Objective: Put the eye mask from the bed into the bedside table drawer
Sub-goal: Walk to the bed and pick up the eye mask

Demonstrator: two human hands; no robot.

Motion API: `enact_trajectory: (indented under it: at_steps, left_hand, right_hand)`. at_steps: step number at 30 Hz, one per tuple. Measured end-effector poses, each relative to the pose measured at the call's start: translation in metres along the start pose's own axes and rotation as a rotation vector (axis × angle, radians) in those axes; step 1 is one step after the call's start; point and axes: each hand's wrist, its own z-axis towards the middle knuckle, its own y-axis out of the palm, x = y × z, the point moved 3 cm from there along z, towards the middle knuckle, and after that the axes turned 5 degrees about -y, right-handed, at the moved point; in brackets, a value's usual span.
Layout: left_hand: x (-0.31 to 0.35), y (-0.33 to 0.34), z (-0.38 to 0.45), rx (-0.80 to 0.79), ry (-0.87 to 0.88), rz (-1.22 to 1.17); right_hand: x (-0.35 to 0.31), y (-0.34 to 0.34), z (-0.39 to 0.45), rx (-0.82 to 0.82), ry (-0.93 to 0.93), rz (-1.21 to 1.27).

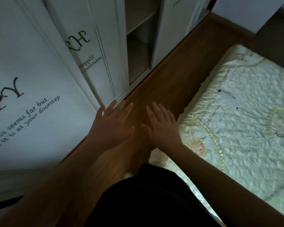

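A pale eye mask (226, 97) with small dark marks lies flat on the bed (236, 136), near its left side. My left hand (112, 124) and my right hand (162, 126) are stretched out side by side over the wooden floor, palms down, fingers spread, holding nothing. The right hand hovers beside the bed's left edge, well short of the mask. No bedside table or drawer is in view.
A white wardrobe (39, 71) with printed lettering fills the left side; one section (139, 41) stands open with bare shelves. A narrow strip of wooden floor (175, 76) runs between wardrobe and bed. My dark clothing and one foot (129, 174) show below.
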Motion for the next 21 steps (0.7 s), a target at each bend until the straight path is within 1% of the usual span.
enact_trajectory:
  at_steps: [4,8,10,13,15,18,21]
  left_hand:
    - [-0.013,0.005,0.052,-0.001,0.041,-0.007]
    - [-0.012,0.014,0.119,-0.019,0.119,0.05]
    - [-0.007,0.02,0.154,-0.053,0.156,0.072]
    - [0.009,0.021,0.206,-0.095,0.168,0.081]
    - [0.019,0.018,0.237,-0.085,0.206,0.065]
    - [0.032,0.011,0.284,-0.047,0.3,0.044]
    - [0.039,0.004,0.325,-0.054,0.366,0.047]
  right_hand:
    - [0.032,0.001,0.035,0.011,0.067,-0.015]
    - [0.068,0.009,0.073,0.013,0.127,-0.035]
    - [0.087,0.01,0.094,-0.007,0.173,-0.02]
    - [0.121,0.006,0.125,-0.021,0.266,0.053]
    - [0.144,-0.002,0.144,-0.007,0.3,0.083]
    - [0.173,-0.015,0.177,0.03,0.307,0.067]
    - [0.194,-0.021,0.209,0.057,0.336,0.07]
